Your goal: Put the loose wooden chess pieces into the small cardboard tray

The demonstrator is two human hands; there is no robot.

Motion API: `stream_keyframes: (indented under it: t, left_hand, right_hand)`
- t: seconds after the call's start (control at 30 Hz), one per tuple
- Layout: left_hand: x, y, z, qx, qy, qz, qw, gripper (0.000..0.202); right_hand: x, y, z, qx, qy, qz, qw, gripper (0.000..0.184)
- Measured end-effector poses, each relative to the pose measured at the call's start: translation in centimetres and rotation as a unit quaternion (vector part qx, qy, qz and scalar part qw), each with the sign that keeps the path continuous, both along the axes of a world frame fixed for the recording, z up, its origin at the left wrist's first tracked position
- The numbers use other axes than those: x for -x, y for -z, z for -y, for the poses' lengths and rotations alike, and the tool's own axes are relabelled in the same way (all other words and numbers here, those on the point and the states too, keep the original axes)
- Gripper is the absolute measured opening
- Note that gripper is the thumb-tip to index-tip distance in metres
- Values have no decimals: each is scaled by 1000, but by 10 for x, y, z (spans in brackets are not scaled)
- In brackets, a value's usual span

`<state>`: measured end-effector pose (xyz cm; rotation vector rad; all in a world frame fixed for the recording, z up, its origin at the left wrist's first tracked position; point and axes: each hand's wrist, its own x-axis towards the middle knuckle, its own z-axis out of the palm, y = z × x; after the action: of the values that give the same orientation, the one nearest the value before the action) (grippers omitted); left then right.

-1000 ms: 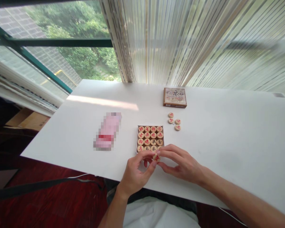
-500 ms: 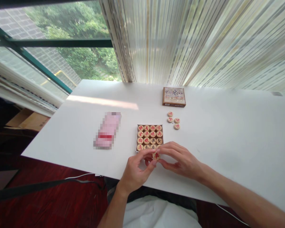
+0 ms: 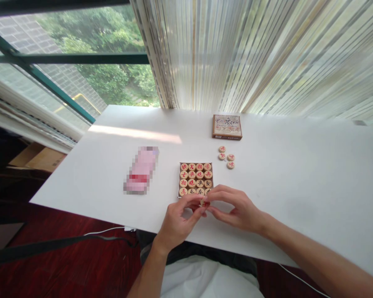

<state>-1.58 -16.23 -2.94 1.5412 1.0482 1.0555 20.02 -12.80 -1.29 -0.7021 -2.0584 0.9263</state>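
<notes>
Between my two hands, just in front of the box tray, is a round wooden Chinese chess piece (image 3: 203,202) with red marking. My left hand (image 3: 180,219) pinches it from the left with thumb and fingers. From the right, the thumb and fingertips of my right hand (image 3: 235,207) close on the same piece. The shallow box tray (image 3: 179,179) holds rows of chess pieces, most with red characters and several with black ones near its lower right. My fingers partly cover its front row.
Several loose red-marked chess pieces (image 3: 230,157) lie right of the tray. Behind them is the box lid (image 3: 227,126) with a printed top. A pixelated pink object (image 3: 141,170) lies to the left on the white table (image 3: 286,165). A window and striped curtain (image 3: 205,54) stand behind.
The chess piece in my fingers has turned, so its red character faces me less fully. Both hands stay in nearly the same place; the view has shifted slightly.
</notes>
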Motion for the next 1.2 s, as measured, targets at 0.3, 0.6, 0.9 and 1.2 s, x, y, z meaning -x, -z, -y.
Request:
stream_keyframes:
  t: [0.3, 0.6, 0.9, 1.2]
  left_hand:
    - [2, 6, 2, 9, -17, 18, 1000, 29]
    - [15, -3, 4, -59, -65, 4, 996, 21]
    - [56, 5, -31, -191, -166, -196, 947, 23]
    - [51, 7, -31, -181, -106, -246, 946, 28]
  right_hand:
    - [-2, -2, -5, 25, 52, -37, 998, 30]
    - [-8, 7, -11, 80, 111, -77, 988, 27]
    - [-9, 13, -18, 97, 134, -89, 982, 25]
    - [-10, 12, -22, 86, 155, -25, 984, 10]
